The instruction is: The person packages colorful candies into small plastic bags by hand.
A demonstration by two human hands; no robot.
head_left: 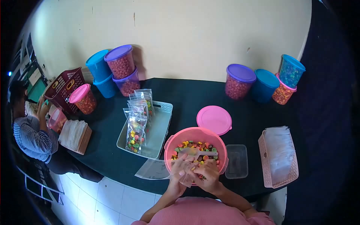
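Note:
Over the near side of a pink tub [169,144] both my hands meet at a clear plastic bag [153,170]. My left hand [180,172] is closed on the bag, whose flat end sticks out to the left. My right hand [208,175] pinches the bag's other end, its fingertips close to the left ones. Multicoloured button-like candies [208,147] fill the tub's bottom, partly hidden by my hands. A translucent scoop [202,152] lies on the candies, its handle pointing right.
Filled bags [135,131] lie in a pale tray [159,146]. A pink lid [214,120], a clear box [237,161] and a basket of empty bags [279,157] are nearby. Lidded tubs [240,82] line the wall. A person [33,131] works at left.

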